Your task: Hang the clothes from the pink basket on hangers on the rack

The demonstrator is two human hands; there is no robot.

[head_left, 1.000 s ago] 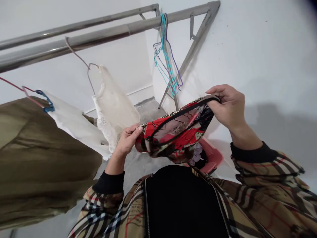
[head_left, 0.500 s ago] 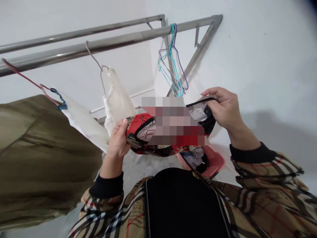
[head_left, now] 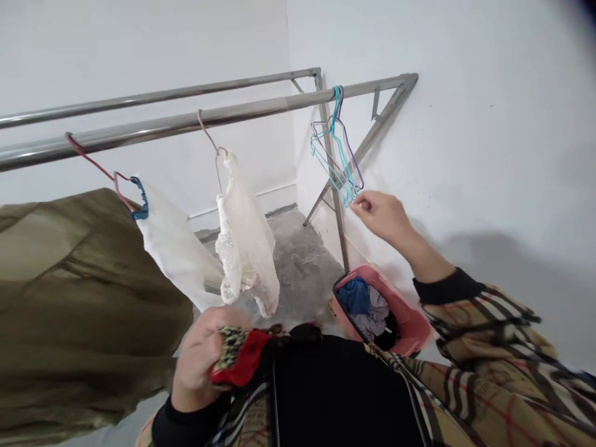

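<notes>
In the head view, my left hand is closed round a bunched red garment with leopard-print and black parts, low in front of my jacket. Much of this garment is folded or hidden by my fingers. Higher up on the right, my right hand pinches at the lower ends of the turquoise clothes hangers. A purple hanger hangs with them from the same rail. Which hanger my fingertips grip is partly hidden.
A metal drying rack crosses in front of me. From it hang a white lacy garment, a white cloth on a red hanger and a large olive garment. On the floor, a pink basket contains laundry.
My right hand has let go of the red garment and moved up and left to the hangers. My left hand has drawn the garment down and bunched it. The view has shifted.
</notes>
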